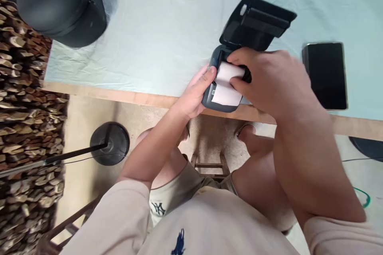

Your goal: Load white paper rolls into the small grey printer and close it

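Currently my left hand [196, 93] braces the near left corner of the small label printer [223, 87], fingers curled against its side, thumb tip at the edge of the paper bay. My right hand [271, 77] is pinched on the paper roll [229, 72], thumb and forefinger at its right end, seating it in the open bay. The two hands sit close together, one on either side of the printer, not touching each other.

The printer rests at the near edge of the table [149, 40], overhanging slightly. Its lid [257, 22] stands hinged open on the far side. A loose tail of paper [226, 95] lies from the roll over the front lip of the printer.

To the right of the printer, apart from it, a dark phone [326, 75] lies flat on the pale cloth. Far to the left of the printer stands a large black rounded object [60, 2].

Handling assessment: the roll appears light and soft-walled; it is likely to unspool or crush if squeezed on the face, so grip belongs at the ends. The printer body looks rigid, smooth plastic; hold at the lower sides, not the lid, whose hinge is probably the weak point.
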`<state>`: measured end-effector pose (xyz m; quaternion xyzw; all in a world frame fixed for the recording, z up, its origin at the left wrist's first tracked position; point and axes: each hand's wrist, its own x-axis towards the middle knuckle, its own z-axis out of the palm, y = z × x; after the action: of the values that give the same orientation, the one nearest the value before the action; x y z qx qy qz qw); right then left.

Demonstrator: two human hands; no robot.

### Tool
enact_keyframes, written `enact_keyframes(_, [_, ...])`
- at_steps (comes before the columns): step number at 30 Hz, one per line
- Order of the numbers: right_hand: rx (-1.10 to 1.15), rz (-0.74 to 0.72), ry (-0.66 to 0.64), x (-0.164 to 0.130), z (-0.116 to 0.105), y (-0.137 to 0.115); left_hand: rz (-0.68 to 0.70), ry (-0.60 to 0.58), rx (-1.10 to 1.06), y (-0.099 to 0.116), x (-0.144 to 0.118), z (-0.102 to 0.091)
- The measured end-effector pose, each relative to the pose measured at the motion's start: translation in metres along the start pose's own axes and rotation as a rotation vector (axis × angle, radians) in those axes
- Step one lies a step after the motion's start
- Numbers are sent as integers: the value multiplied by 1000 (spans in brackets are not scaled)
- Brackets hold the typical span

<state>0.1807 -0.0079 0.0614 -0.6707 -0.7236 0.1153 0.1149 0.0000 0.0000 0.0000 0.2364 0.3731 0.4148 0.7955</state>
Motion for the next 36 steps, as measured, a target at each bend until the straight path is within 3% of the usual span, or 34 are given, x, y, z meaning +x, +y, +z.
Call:
enact_keyframes(4, [-3, 88, -52, -6, -12, -14, -26, 25, -4, 2, -2, 1])
enact_keyframes(7, [370, 52, 53, -12, -27, -8, -49, 60, -26, 3, -1, 0])
enact_keyframes(10, [906, 159, 294, -5, -33, 21, -54, 88, -87, 4, 2, -2])
enact_keyframes(12, [1191, 300, 433, 7, -24, 48, -59, 87, -123, 4, 4, -5])
enact_keyframes(14, [1256, 345, 432, 21, -6, 75, -62, 78, -131, 4, 6, -7])
enact_keyframes(18, [1013, 285, 705, 30, 29, 110, -41, 66, -109, 2, 8, -9])
enact_keyframes(21, [744, 163, 623, 23, 34, 119, -22, 65, -87, 2, 8, -8])
enact_keyframes(23, [550, 159, 563, 18, 30, 119, -11, 61, -78, 3, 8, -7])
enact_keyframes(25, [377, 253, 504, 16, 25, 116, -4, 58, -73, 2, 8, -8])
enact_keyframes(27, [237, 384, 359, 15, 22, 110, 2, 54, -69, 1, 9, -10])
enact_keyframes(29, [149, 438, 189, 14, 18, 103, 9, 56, -66, 1, 9, -11])
enact_keyframes(30, [121, 428, 165, 12, 15, 100, 10, 58, -66, 1, 9, -11])
enact_keyframes(34, [67, 244, 392, 0, 8, 87, 2, 62, -70, 2, 8, -8])
enact_keyframes(36, [84, 157, 380, -6, 12, 78, 3, 65, -69, 3, 8, -6])
